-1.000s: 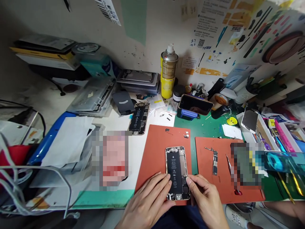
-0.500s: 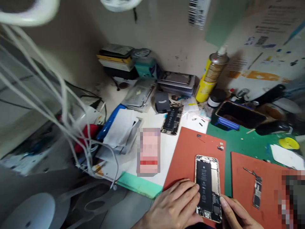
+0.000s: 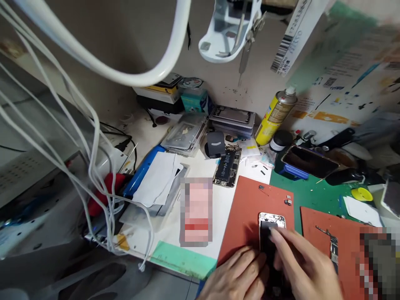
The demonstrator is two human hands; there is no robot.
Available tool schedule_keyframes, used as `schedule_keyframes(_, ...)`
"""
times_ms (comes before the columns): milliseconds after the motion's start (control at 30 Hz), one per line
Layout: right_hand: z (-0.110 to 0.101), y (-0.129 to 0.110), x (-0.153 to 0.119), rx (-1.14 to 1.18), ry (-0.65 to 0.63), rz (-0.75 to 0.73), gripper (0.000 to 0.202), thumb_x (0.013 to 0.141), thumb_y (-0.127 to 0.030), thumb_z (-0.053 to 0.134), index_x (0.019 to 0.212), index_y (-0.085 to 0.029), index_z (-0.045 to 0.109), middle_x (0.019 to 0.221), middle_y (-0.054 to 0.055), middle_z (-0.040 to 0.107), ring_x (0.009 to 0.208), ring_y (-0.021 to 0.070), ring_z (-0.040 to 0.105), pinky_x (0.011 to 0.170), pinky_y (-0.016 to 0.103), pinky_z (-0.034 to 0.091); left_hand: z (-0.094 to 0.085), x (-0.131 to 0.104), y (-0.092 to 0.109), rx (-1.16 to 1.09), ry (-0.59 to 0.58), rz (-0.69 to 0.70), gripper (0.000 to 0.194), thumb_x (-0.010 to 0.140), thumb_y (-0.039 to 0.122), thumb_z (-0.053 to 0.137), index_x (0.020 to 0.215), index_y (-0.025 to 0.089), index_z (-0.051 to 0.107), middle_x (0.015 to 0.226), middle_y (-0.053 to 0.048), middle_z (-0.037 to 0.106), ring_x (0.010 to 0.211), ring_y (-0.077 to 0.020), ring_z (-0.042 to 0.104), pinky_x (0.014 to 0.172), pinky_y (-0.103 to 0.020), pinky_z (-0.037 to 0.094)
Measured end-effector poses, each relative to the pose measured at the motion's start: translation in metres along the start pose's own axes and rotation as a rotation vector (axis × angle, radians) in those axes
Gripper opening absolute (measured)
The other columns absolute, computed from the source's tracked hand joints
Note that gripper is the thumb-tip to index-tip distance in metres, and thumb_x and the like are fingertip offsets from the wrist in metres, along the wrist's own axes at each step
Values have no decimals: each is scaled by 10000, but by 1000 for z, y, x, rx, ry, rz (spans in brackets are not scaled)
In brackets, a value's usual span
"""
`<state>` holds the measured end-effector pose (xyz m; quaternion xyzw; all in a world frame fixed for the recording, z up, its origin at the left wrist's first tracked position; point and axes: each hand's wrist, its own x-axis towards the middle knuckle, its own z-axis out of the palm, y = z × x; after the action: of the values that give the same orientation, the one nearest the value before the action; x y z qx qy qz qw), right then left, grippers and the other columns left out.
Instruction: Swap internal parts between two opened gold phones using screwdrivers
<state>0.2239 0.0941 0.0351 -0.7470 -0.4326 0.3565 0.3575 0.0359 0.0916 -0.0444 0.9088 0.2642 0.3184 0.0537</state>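
Observation:
An opened phone (image 3: 264, 218) with its frame and inner parts showing lies on the near red mat. My left hand (image 3: 239, 275) is at its left edge, fingers bent and gripping it. Over the phone reaches my right hand (image 3: 308, 264), a fingertip at the top of the black battery (image 3: 268, 237). Those fingers are drawn together, and whatever may be between them is hidden. Much of the phone's lower right is covered by the right hand. On the second red mat, to the right, lies a logic board (image 3: 334, 249), partly behind that hand.
Beyond the red mat (image 3: 246, 216) lies another opened phone (image 3: 227, 168). Small parts (image 3: 288, 200) rest on the mat's upper right. A yellow spray can (image 3: 275, 118) stands by the wall. White cables (image 3: 96, 158) hang at left, and a white lamp arm (image 3: 140, 77) crosses overhead.
My right hand has moved from the phone's lower right edge up over its battery. My left hand stays at the left edge. The camera view has shifted, bringing the lamp arm further into sight.

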Motion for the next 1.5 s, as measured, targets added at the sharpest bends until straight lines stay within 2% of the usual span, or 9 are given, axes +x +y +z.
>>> schedule_keyframes(100, 41, -39, 58, 141, -245, 58, 465, 978, -636, 704, 1001, -181, 795, 583, 7, 685, 479, 159, 646, 445, 225, 473, 1, -3, -2, -7, 26, 14, 345, 1077, 442, 680, 1200, 132, 769, 1259, -98, 806, 1170, -212, 761, 1155, -354, 602)
schedule_keyframes(233, 85, -61, 116, 265, -332, 207, 345, 1006, -444, 719, 790, -186, 644, 707, 24, 720, 409, 124, 633, 364, 212, 419, 4, -6, -5, -2, 82, 17, 416, 1139, 453, 548, 1226, 112, 770, 1235, -94, 823, 1126, -220, 785, 1033, -345, 663)
schedule_keyframes(467, 100, -55, 129, 263, -336, 180, 292, 1011, -334, 727, 777, -181, 643, 687, 10, 701, 412, 107, 620, 351, 192, 376, 7, -5, -7, -24, 115, 22, 397, 1149, 392, 515, 1200, 102, 780, 1176, -116, 834, 1079, -235, 801, 989, -360, 680)
schedule_keyframes(667, 63, -38, 96, 163, -274, 73, 363, 978, -488, 713, 786, -182, 680, 730, 42, 749, 437, 121, 634, 386, 207, 416, -9, -3, -5, -152, 206, -24, 265, 1124, 254, 535, 1174, 117, 757, 1011, -96, 834, 936, -197, 807, 916, -318, 685)
schedule_keyframes(800, 34, -9, 38, 110, -304, 95, 588, 947, -770, 629, 815, -198, 669, 555, 4, 660, 391, 135, 581, 410, 225, 435, -32, -10, 0, -163, 408, -388, 135, 1083, 152, 600, 1111, 181, 729, 902, -33, 797, 799, -127, 781, 816, -204, 652)
schedule_keyframes(900, 28, 12, -8, 156, -409, 213, 685, 939, -867, 585, 919, -190, 682, 597, 1, 668, 424, 153, 621, 411, 227, 446, -43, -16, 0, -155, 375, -626, 134, 1096, 188, 602, 1160, 194, 720, 978, -43, 799, 865, -131, 796, 830, -187, 647)
schedule_keyframes(1100, 52, 32, -50, 200, -326, 289, 775, 883, -936, 598, 971, -176, 722, 719, 43, 736, 426, 166, 658, 371, 230, 456, -37, -33, 5, 43, 328, -510, 220, 1093, 173, 634, 1276, 144, 752, 1142, -77, 823, 1032, -140, 810, 1007, -199, 608)
schedule_keyframes(1300, 60, 39, -53, 16, -235, 195, 669, 999, -826, 556, 838, -200, 728, 557, 2, 646, 362, 152, 609, 372, 222, 382, -33, -42, 11, 36, 288, -364, 192, 1039, 63, 652, 1179, 117, 771, 1003, -61, 817, 923, -134, 797, 957, -214, 618)
schedule_keyframes(1500, 38, 61, -70, -348, -189, -388, 372, 1150, -385, 485, 933, -232, 745, 687, 22, 708, 539, 153, 673, 541, 225, 479, -27, -31, 26, -40, 301, -336, 165, 1074, 199, 609, 1152, 195, 754, 890, -20, 776, 819, -142, 770, 931, -249, 630)
